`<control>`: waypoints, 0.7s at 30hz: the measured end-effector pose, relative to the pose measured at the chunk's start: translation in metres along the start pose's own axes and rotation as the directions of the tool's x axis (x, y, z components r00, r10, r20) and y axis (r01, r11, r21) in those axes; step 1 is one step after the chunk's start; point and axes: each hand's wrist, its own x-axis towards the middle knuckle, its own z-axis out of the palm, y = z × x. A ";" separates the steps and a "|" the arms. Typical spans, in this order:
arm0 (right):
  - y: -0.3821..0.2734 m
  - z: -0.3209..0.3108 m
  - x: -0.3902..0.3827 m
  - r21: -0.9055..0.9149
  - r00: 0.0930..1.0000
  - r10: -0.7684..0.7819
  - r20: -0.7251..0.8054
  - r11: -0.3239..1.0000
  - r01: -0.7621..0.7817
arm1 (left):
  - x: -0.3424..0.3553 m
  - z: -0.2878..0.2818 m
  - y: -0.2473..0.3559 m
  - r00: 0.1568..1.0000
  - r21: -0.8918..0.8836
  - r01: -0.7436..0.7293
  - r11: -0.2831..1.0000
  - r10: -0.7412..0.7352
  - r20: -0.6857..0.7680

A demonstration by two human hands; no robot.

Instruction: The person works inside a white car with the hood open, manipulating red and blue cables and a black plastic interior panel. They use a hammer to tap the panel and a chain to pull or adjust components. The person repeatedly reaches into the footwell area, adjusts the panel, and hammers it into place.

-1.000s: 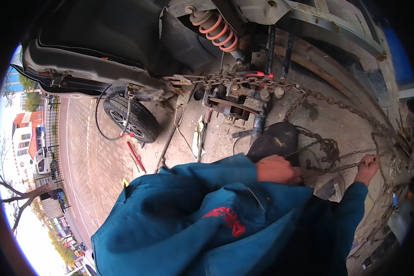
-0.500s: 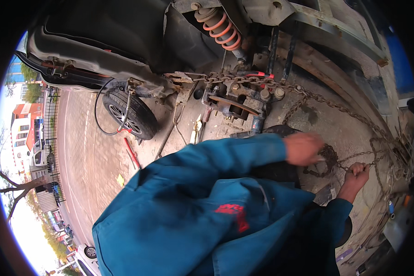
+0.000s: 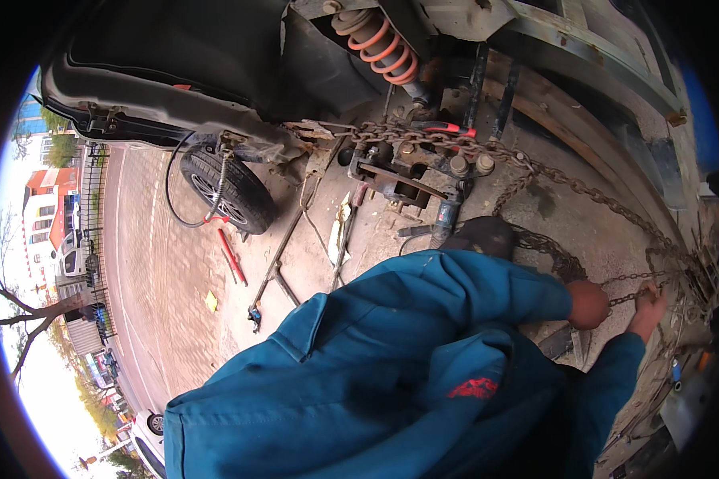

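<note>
My left hand [image 3: 589, 305], in a blue-green sleeve, reaches across to the right and is closed, its fingers mostly hidden. A length of rusty chain [image 3: 621, 298] runs out from it to my right hand [image 3: 649, 308], whose fingers are wrapped round the links. Beside my left hand a loose heap of chain [image 3: 555, 249] lies on the concrete. Above both hands, a thicker, taut rusty chain [image 3: 587, 189] stretches from the vehicle's sill to the metal frame at far right.
An orange coil spring [image 3: 389, 52] hangs over a hub with a brake disc [image 3: 395, 180]. A wheel [image 3: 228, 190] stands at left. On the ground lie a red bar [image 3: 232, 257], a long metal rod [image 3: 278, 262] and a grey-blue cylindrical tool [image 3: 446, 215].
My left hand has moved right and down, from above the chain heap to the chain beside my right hand. My right hand has shifted slightly right, still on the chain.
</note>
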 end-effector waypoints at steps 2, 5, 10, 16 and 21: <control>-0.027 -0.015 0.031 -0.073 0.988 0.078 0.137 0.995 -0.068 | 0.003 -0.004 0.008 1.000 0.018 0.024 1.000 -0.024 -0.018; -0.038 -0.042 0.050 -0.174 0.992 -0.004 0.123 0.984 0.025 | -0.012 -0.011 0.014 0.998 0.138 -0.051 0.989 0.047 0.029; 0.031 -0.063 -0.019 -0.187 0.985 0.038 0.170 0.982 -0.005 | -0.092 -0.021 -0.009 0.997 0.172 -0.044 0.984 0.033 0.065; 0.086 -0.051 -0.129 -0.176 0.989 0.005 0.148 0.984 0.021 | -0.177 -0.022 -0.020 0.999 0.117 -0.043 0.992 0.045 -0.013; 0.111 -0.058 -0.201 -0.069 0.972 0.066 0.224 0.996 -0.052 | -0.245 -0.049 -0.013 0.999 0.131 -0.043 0.990 0.041 0.018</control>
